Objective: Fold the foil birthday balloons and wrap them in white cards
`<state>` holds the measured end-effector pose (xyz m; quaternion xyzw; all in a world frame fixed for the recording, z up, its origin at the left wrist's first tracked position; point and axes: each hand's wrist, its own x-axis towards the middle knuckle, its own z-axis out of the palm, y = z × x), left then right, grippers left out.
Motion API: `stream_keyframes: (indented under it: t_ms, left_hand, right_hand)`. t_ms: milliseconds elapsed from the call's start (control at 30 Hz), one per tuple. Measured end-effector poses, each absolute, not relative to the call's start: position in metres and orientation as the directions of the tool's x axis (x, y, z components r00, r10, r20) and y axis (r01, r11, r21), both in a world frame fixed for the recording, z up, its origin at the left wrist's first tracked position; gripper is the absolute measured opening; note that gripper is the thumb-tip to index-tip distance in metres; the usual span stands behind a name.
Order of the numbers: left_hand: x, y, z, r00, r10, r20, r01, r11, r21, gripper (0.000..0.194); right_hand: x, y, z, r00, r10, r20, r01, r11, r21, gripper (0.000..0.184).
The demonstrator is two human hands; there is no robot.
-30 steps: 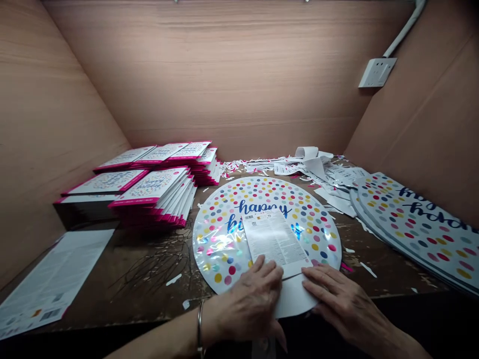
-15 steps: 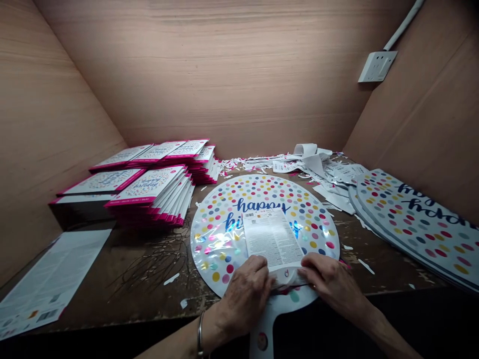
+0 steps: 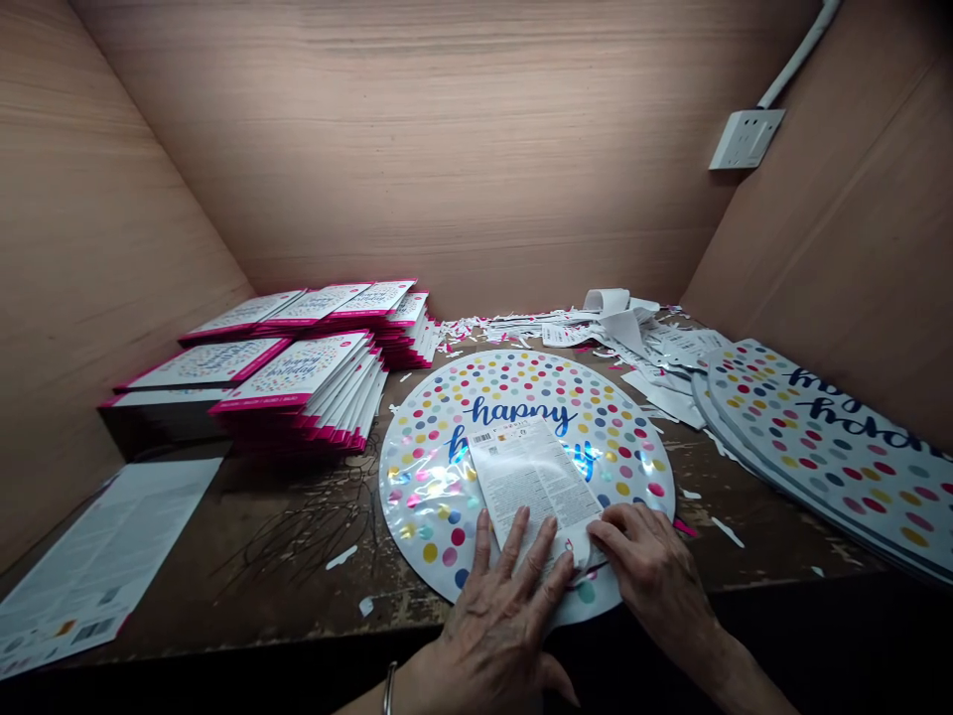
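Note:
A round, flat foil balloon (image 3: 447, 417) with coloured dots and blue "happy birthday" lettering lies on the worktop in front of me. On its lower middle rests a white printed card (image 3: 521, 472) with small text and a barcode, slightly tilted. My left hand (image 3: 502, 621) is open, its fingers spread flat over the card's lower part and the balloon. At the card's lower right corner, my right hand (image 3: 647, 556) pinches the edge between thumb and fingers. The balloon's tail is hidden.
Stacks of pink-edged cards (image 3: 298, 372) stand at the back left, with a loose printed sheet (image 3: 111, 556) before them. Paper scraps (image 3: 625, 318) litter the back. More foil balloons (image 3: 841, 457) overlap at right. A socket (image 3: 747, 139) is on the wall.
My left hand has let go of the card's lower edge and spread flat over it. The card has turned slightly. The balloon's tail, visible before, no longer shows.

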<state>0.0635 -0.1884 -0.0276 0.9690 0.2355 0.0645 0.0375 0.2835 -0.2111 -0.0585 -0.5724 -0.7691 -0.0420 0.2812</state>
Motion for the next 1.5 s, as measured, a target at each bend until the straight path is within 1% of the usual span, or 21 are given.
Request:
stream_keyframes:
  t_ms: [67, 133, 233, 400, 500, 567, 633, 667, 767, 800, 833, 900, 967, 1033, 1100, 1167, 1233, 1333, 1400, 1467, 1500]
  left_hand:
    - [0.064, -0.189, -0.030, 0.884, 0.447, 0.134, 0.442, -0.894, 0.067, 0.097]
    - [0.065, -0.188, -0.031, 0.881, 0.443, 0.165, 0.443, -0.896, 0.037, 0.104]
    - [0.066, -0.185, -0.027, 0.874, 0.455, 0.171, 0.457, -0.889, 0.030, 0.111]
    - [0.066, -0.178, -0.016, 0.895, 0.441, 0.069, 0.432, -0.894, 0.115, 0.110]
    - [0.064, -0.173, -0.014, 0.908, 0.419, 0.026, 0.409, -0.896, 0.172, 0.102]
    - [0.062, -0.172, -0.016, 0.917, 0.398, 0.021, 0.388, -0.903, 0.186, 0.100]
    - [0.058, -0.173, -0.023, 0.927, 0.371, 0.048, 0.361, -0.921, 0.146, 0.091]
    - [0.056, -0.176, -0.028, 0.933, 0.348, 0.091, 0.340, -0.936, 0.095, 0.081]
    - [0.051, -0.189, -0.050, 0.924, 0.246, 0.292, 0.290, -0.949, -0.121, 0.041]
    - [0.049, -0.194, -0.057, 0.914, 0.204, 0.351, 0.278, -0.945, -0.173, 0.033]
    - [0.047, -0.198, -0.062, 0.898, 0.172, 0.404, 0.270, -0.942, -0.201, 0.028]
    - [0.043, -0.204, -0.067, 0.866, 0.129, 0.483, 0.261, -0.941, -0.216, 0.021]
    - [0.040, -0.203, -0.060, 0.836, 0.105, 0.538, 0.254, -0.944, -0.212, 0.018]
    - [0.038, -0.196, -0.042, 0.857, 0.095, 0.507, 0.227, -0.952, -0.205, 0.020]
    - [0.038, -0.186, -0.018, 0.887, 0.077, 0.456, 0.182, -0.965, -0.191, 0.028]
    - [0.043, -0.176, 0.004, 0.878, 0.071, 0.473, 0.160, -0.975, -0.152, 0.034]
    - [0.051, -0.167, 0.021, 0.815, 0.086, 0.573, 0.138, -0.989, -0.046, 0.034]
    - [0.067, -0.157, 0.037, 0.723, 0.165, 0.671, 0.040, -0.979, 0.198, 0.029]
    - [0.075, -0.151, 0.045, 0.666, 0.254, 0.702, -0.005, -0.939, 0.345, 0.025]
    - [0.081, -0.143, 0.053, 0.637, 0.359, 0.682, -0.001, -0.884, 0.467, 0.019]
    - [0.083, -0.140, 0.059, 0.642, 0.411, 0.647, 0.019, -0.852, 0.523, 0.016]
  right_hand:
    - [0.286, -0.215, -0.062, -0.230, 0.821, 0.523, 0.887, 0.397, -0.234, 0.028]
    - [0.288, -0.219, -0.065, -0.319, 0.790, 0.523, 0.870, 0.464, -0.169, 0.033]
    - [0.287, -0.222, -0.067, -0.424, 0.801, 0.422, 0.868, 0.493, -0.065, 0.040]
    - [0.283, -0.218, -0.061, -0.472, 0.832, 0.291, 0.877, 0.478, 0.053, 0.051]
    - [0.282, -0.214, -0.055, -0.491, 0.835, 0.248, 0.870, 0.487, 0.081, 0.054]
    - [0.283, -0.214, -0.051, -0.507, 0.824, 0.252, 0.860, 0.500, 0.097, 0.053]
    - [0.285, -0.216, -0.049, -0.537, 0.792, 0.290, 0.842, 0.526, 0.123, 0.050]
    - [0.285, -0.219, -0.048, -0.558, 0.761, 0.332, 0.826, 0.546, 0.138, 0.048]
    - [0.280, -0.230, -0.054, -0.618, 0.595, 0.513, 0.760, 0.620, 0.195, 0.042]
    - [0.276, -0.234, -0.058, -0.617, 0.537, 0.576, 0.744, 0.637, 0.202, 0.038]
    - [0.271, -0.238, -0.062, -0.602, 0.495, 0.626, 0.737, 0.646, 0.198, 0.035]
    - [0.261, -0.244, -0.070, -0.514, 0.449, 0.730, 0.763, 0.629, 0.150, 0.036]
    - [0.254, -0.245, -0.071, -0.390, 0.404, 0.827, 0.799, 0.596, 0.086, 0.037]
    - [0.255, -0.242, -0.064, -0.324, 0.368, 0.872, 0.811, 0.582, 0.056, 0.034]
    - [0.260, -0.236, -0.047, -0.368, 0.411, 0.834, 0.786, 0.617, 0.043, 0.027]
    - [0.268, -0.229, -0.027, -0.438, 0.482, 0.759, 0.753, 0.658, 0.017, 0.027]
    - [0.273, -0.223, -0.012, -0.460, 0.516, 0.723, 0.739, 0.673, -0.010, 0.028]
    - [0.278, -0.215, 0.004, -0.401, 0.484, 0.778, 0.743, 0.668, -0.032, 0.031]
    - [0.280, -0.211, 0.013, -0.343, 0.453, 0.823, 0.743, 0.667, -0.058, 0.033]
    - [0.283, -0.208, 0.027, -0.288, 0.450, 0.845, 0.733, 0.672, -0.108, 0.034]
    - [0.284, -0.206, 0.035, -0.269, 0.451, 0.851, 0.720, 0.681, -0.134, 0.034]
